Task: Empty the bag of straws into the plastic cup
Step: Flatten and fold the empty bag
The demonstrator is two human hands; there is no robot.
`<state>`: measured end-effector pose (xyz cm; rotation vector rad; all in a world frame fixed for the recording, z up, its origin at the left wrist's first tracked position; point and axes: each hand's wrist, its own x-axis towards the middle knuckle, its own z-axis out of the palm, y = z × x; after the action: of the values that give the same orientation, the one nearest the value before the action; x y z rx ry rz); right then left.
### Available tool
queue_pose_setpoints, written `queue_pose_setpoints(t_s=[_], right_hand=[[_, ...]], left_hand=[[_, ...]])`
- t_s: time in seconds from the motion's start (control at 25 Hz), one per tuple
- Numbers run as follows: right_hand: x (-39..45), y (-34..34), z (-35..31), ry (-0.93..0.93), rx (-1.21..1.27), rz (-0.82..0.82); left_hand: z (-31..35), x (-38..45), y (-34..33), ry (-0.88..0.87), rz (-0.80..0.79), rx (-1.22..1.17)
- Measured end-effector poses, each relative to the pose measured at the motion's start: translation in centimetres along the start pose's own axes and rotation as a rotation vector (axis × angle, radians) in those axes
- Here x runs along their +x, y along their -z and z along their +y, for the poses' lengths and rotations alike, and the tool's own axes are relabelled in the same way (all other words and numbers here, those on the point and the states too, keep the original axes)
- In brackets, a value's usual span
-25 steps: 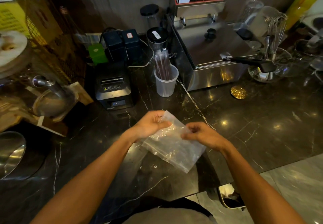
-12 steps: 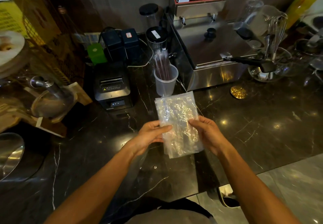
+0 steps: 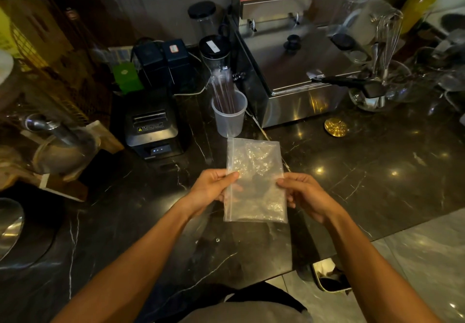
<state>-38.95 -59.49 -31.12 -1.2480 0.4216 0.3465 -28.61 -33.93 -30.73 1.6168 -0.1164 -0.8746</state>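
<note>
A: Head view: your left hand (image 3: 214, 186) pinches the left edge of the clear bag (image 3: 255, 181), thumb on top, fingers curled behind it. Your right hand (image 3: 300, 193) pinches the right edge the same way.

B: Bag's state?

A: Flat, crinkled, stretched between your two hands above the dark marble counter (image 3: 377, 171). It looks empty; no straws visible inside it.

B: Beyond the bag?

A: Just past its far edge stands the plastic cup (image 3: 230, 118), upright, with the straws (image 3: 222, 91) standing in it, still in clear wrappers.

B: Around the cup?

A: Left of it, a black receipt printer (image 3: 152, 127). Right of it, a steel fryer (image 3: 297, 71). Farther right of your right hand, a small brass disc (image 3: 336, 126) on the counter, and a whisk (image 3: 386, 45) standing in a glass holder.
</note>
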Motion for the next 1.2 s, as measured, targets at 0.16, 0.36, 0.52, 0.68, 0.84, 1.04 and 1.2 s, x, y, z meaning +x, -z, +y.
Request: queue_pose_setpoints(t_s=[0.16,0.36,0.52,0.68,0.84,1.04,1.2], right_hand=[[-0.2,0.8,0.1,-0.017,-0.083,0.053],[-0.8,1.5,0.1,0.003,0.019,0.079],[-1.1,1.0,0.0,-0.040,0.222,0.128],[-1.8,-0.2,0.0,-0.059,0.288,0.175],[-3.4,-0.7,0.5,-0.105,0.371,0.191],[-6.9,-0.2,2.4,-0.186,0.249,0.155],[-9.1,-0.9,4.1,-0.084,0.210,0.322]], left_hand=[[0.2,0.0,-0.2,0.000,-0.074,-0.052],[0.5,-0.1,-0.7,-0.002,-0.177,-0.138],[0.7,-0.2,-1.6,0.008,-0.149,-0.244],[0.8,-0.3,-2.7,-0.002,-0.107,-0.199],[1.2,-0.3,-3.1,-0.073,-0.083,-0.051],[2.6,-0.4,-3.6,-0.136,-0.131,0.174],[2.1,0.0,-4.6,-0.048,-0.164,0.019]])
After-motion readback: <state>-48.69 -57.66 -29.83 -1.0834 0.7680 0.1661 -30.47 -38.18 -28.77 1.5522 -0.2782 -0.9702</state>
